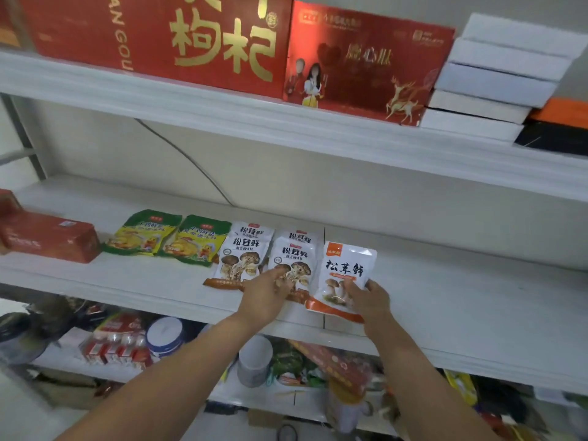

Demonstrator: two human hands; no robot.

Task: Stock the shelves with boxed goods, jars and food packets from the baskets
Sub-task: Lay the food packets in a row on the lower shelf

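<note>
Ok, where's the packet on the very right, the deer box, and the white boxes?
rightmost packet (pixel 345 268), head view, on the black lettering on its front.
deer box (pixel 366 62), head view, middle of its red front.
white boxes (pixel 496 81), head view, front edge of the stack's middle box.

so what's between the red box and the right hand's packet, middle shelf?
Head view: two green packets, then two white mushroom packet piles, left hand touching the one beside the held packet.

Middle shelf (pixel 445 281): two green-yellow packets (pixel 143 233) flat, side by side; right of them white mushroom packets (pixel 241 256) in two overlapped pairs; orange-trimmed packet (pixel 345 268) rightmost, at the front edge
</note>
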